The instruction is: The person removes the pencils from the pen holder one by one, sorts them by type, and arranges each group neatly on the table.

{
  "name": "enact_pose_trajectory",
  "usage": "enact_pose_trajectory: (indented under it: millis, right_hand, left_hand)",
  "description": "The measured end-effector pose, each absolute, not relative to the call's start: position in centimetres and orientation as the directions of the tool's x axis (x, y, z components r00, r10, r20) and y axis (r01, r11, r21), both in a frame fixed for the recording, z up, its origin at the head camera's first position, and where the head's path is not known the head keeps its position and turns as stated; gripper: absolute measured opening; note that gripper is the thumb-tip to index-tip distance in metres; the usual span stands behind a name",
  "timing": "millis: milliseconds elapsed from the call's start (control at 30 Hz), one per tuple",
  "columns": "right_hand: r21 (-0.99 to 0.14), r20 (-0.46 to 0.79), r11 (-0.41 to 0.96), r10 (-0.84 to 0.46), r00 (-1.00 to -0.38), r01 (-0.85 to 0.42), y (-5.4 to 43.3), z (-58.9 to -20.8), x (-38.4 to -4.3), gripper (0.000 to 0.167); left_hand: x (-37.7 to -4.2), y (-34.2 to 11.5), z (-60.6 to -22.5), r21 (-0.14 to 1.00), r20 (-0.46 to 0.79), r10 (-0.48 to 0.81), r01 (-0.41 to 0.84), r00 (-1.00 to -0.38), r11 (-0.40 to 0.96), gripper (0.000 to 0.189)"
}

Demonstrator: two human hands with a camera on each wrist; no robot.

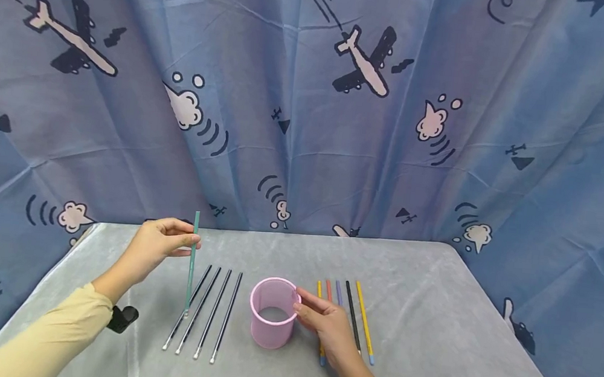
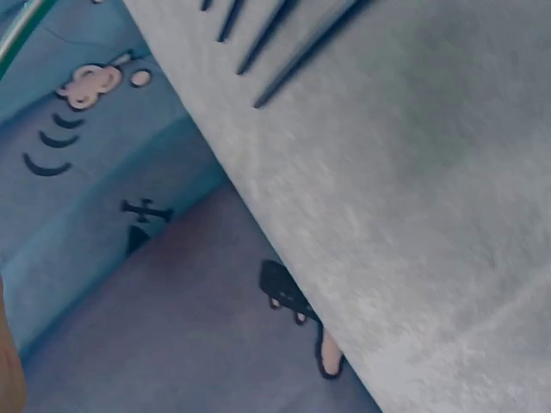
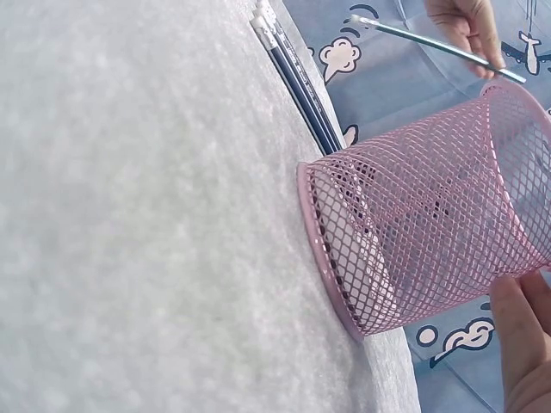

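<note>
My left hand (image 1: pixel 165 245) pinches a green pencil (image 1: pixel 192 263), held near-upright above the table with its white eraser end down. In the left wrist view only a bit of that pencil (image 2: pixel 24 30) shows, at the top left corner. A pink mesh pencil cup (image 1: pixel 271 334) stands upright on the table, its mouth up. My right hand (image 1: pixel 329 325) grips the cup's rim from the right side, thumb and fingers on the wall. In the right wrist view the cup (image 3: pixel 422 215) is seen from the side, with nothing showing through its mesh but the background.
Several dark pencils (image 1: pixel 207 319) lie side by side left of the cup, eraser ends toward me. On the right lie coloured pencils, among them a yellow one (image 1: pixel 365 322) and a black one (image 1: pixel 352 312), partly behind my right hand. A patterned blue curtain (image 1: pixel 308 122) hangs behind the grey-covered table (image 1: pixel 429 346).
</note>
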State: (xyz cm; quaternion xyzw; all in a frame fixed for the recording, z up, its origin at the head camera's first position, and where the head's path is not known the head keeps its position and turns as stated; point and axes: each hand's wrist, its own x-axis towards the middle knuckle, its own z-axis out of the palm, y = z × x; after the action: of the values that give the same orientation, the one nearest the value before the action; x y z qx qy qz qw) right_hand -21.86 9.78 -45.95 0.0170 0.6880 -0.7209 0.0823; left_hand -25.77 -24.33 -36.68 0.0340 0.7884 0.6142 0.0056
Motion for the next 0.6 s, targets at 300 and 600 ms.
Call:
enact_pose_trajectory:
  millis: [300,600]
  right_hand:
    - [-0.988,-0.141,-0.04,-0.109,-0.984,0.146,9.9,-46.0,-21.7,0.049]
    - [-0.989,-0.144,-0.021,-0.094,-0.985,0.146,9.9,-45.7,-21.6,0.048]
  left_hand:
    - [-27.2,-25.1,-37.8,0.956,-0.021,0.106,0.011,-0.994,0.293,0.032]
    - [-28.3,-25.3,-39.4,0.915,-0.105,0.126,-0.046,-0.986,0.402,0.034]
